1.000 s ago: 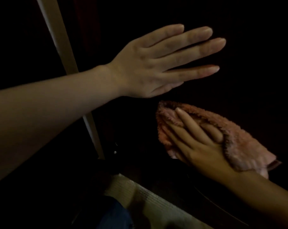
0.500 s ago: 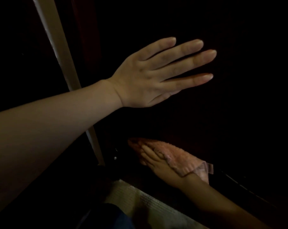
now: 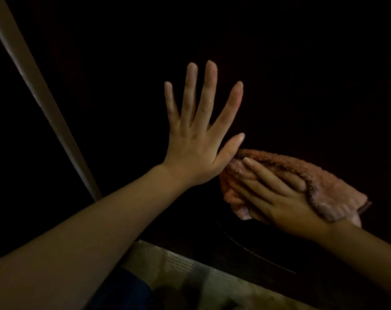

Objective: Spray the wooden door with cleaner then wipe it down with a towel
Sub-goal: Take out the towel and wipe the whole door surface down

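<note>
Your right hand (image 3: 282, 198) has climbed from the bottom of the door to sit just beside your left thumb, bringing the towel (image 3: 329, 186) up with it, and your left hand (image 3: 196, 142) has turned so that its fingers now point up instead of across. Nearest you, at the lower edge, a patch of blue fabric (image 3: 127, 289) shows in front of a pale ribbed strip (image 3: 181, 269) that runs along the foot of the door; what either one is stays too dim to tell. Above them your two bare forearms reach forward. Your left hand is spread wide, fingers straight and apart, flat against the dark wood and holding nothing. Your right hand lies with straight fingers laid flat on the pink towel, pressing it to the panel; a fold of the cloth drapes over the thumb side of that hand, hiding the thumb. The towel is bunched, low and right of centre on the wooden door (image 3: 302, 81), which fills the view as a near-black surface. At far left a pale frame edge (image 3: 42, 95) slants down beside it.
</note>
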A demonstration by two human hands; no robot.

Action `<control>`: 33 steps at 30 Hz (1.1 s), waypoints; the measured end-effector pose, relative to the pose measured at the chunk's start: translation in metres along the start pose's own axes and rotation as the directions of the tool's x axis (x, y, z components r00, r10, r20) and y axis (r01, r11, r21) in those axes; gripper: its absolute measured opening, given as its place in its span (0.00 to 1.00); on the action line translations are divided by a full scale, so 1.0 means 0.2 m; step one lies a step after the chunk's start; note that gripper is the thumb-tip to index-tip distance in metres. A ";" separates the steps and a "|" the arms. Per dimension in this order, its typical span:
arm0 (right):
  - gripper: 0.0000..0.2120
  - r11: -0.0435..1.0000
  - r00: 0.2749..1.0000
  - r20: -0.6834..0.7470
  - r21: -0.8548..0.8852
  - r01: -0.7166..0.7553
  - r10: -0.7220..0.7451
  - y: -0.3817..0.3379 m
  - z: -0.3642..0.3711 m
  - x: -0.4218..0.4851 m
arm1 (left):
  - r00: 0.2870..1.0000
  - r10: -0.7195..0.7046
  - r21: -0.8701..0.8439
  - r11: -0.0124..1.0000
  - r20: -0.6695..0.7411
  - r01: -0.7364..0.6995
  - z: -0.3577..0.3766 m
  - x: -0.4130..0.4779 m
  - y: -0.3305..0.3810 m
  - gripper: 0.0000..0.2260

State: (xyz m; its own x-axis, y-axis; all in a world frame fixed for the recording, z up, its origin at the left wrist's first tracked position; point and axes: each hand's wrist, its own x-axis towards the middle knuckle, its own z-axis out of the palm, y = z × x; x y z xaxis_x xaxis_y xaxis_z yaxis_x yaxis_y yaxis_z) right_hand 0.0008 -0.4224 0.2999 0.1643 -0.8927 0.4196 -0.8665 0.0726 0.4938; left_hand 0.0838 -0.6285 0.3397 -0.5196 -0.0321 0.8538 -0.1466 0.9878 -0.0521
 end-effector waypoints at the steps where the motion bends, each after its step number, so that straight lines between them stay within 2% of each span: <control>1: 0.21 0.998 1.000 0.005 -0.055 0.004 -0.004 0.01 -0.01 0.01 | 1.000 -0.006 -0.002 1.000 -0.019 0.006 0.02 -0.01 0.01 0.32; 7: 0.26 0.988 0.999 0.043 -0.148 0.034 -0.028 -0.03 0.05 0.01 | 0.986 0.047 0.003 0.999 -0.157 -0.047 0.08 -0.02 -0.03 0.32; 10: 0.24 0.977 0.998 0.026 -0.206 0.054 -0.049 -0.05 0.03 0.04 | 0.974 0.103 -0.003 0.994 -0.203 -0.106 0.09 -0.03 -0.05 0.31; 15: 0.27 0.993 0.996 0.070 -0.100 0.062 -0.055 -0.09 0.12 -0.05 | 0.960 0.122 0.031 0.993 -0.252 -0.118 0.11 -0.03 -0.07 0.31; 19: 0.19 0.999 0.996 0.086 -0.023 0.027 -0.025 -0.07 0.11 -0.12 | 0.963 0.136 0.090 0.989 -0.232 -0.118 0.11 -0.03 -0.07 0.26; 21: 0.19 1.000 0.996 0.090 -0.015 0.004 -0.003 -0.02 0.05 -0.17 | 0.969 0.125 0.083 0.991 -0.215 -0.109 0.11 -0.03 -0.05 0.25; 24: 0.19 0.998 0.998 0.016 -0.026 -0.062 0.062 0.09 -0.10 -0.20 | 0.977 0.073 0.036 0.997 -0.201 -0.067 0.10 -0.04 -0.01 0.26; 27: 0.22 0.986 0.990 -0.111 -0.136 -0.101 0.086 0.15 -0.20 -0.15 | 0.983 0.049 -0.002 0.999 -0.175 -0.050 0.10 -0.05 0.01 0.30; 29: 0.25 0.968 0.974 -0.170 -0.176 -0.177 0.148 0.12 -0.19 -0.12 | 0.982 0.055 0.019 0.998 -0.182 -0.053 0.11 -0.05 0.00 0.32; 31: 0.28 0.943 0.956 -0.188 -0.206 -0.261 0.223 0.06 -0.12 -0.11 | 0.979 0.061 0.043 0.998 -0.193 -0.053 0.11 -0.05 0.00 0.33; 33: 0.27 0.946 0.960 -0.156 -0.190 -0.262 0.234 0.00 -0.05 -0.11 | 0.979 0.069 0.061 0.996 -0.194 -0.058 0.12 -0.05 0.00 0.33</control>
State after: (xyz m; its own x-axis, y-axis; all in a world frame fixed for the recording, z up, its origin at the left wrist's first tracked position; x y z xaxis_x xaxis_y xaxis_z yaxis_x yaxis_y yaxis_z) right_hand 0.0010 -0.3985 0.2981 0.0280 -0.7705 0.6368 -0.7736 0.3868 0.5020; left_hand 0.0688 -0.6324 0.3189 -0.3551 0.0662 0.9325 -0.1672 0.9769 -0.1331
